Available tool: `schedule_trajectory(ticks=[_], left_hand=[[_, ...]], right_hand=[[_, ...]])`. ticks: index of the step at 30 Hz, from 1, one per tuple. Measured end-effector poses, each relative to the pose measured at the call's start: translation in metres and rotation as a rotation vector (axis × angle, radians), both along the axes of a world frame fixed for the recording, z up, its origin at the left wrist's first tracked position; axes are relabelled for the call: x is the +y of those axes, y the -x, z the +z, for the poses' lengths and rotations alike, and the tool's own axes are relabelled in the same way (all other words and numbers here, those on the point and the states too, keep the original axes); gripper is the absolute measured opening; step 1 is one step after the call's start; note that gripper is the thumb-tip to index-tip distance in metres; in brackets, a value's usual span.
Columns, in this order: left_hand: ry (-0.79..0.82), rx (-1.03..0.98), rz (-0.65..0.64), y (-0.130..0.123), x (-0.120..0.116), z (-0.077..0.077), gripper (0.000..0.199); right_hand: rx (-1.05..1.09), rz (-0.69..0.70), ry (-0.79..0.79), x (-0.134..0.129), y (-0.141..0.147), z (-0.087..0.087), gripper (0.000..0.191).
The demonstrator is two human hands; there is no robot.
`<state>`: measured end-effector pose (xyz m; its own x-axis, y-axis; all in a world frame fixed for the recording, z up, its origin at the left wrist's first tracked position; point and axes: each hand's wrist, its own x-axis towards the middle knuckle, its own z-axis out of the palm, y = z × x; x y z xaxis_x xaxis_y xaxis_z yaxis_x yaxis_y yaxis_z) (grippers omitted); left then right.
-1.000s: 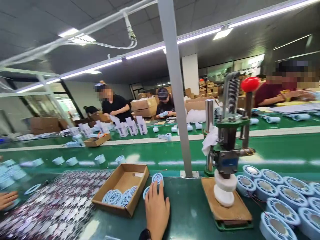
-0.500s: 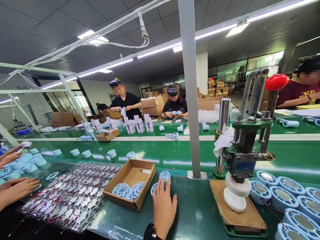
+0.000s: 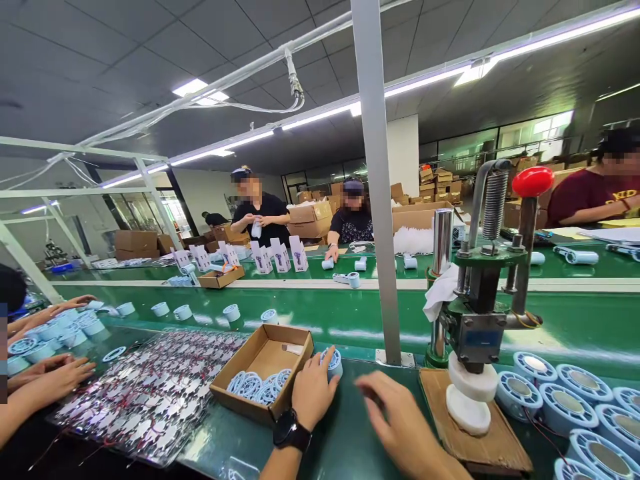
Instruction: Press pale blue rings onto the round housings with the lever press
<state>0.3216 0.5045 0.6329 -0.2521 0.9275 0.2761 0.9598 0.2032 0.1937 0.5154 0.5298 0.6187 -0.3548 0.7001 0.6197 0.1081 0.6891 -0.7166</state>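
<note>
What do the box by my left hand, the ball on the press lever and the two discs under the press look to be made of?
Box: plain brown cardboard, judging by its folded walls.
Ball: probably glossy red plastic; it shines.
Discs: smooth matte white, perhaps plastic.

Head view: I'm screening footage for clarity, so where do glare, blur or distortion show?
In the head view, glare streaks the green belt and the strip light looks blown out; the right hand is blurred at the fingers, while the press looks fairly sharp; the post leans, perhaps from camera tilt or lens distortion.
</note>
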Motion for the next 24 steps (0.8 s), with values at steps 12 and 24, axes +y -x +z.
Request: schedule_trajectory(ticks=[12,24], left_hand=[[0.068,-0.053,0.153,0.003,-0.018,-0.012,0.057],[0.374,-0.292,0.207,-0.008,0.001,0.005,0.087]], right_hand=[[0.109,0.07,0.265,0.037,0.117,-0.079,0.055],[0.122,0.126,0.372,0.064,0.104,-0.09,0.021]])
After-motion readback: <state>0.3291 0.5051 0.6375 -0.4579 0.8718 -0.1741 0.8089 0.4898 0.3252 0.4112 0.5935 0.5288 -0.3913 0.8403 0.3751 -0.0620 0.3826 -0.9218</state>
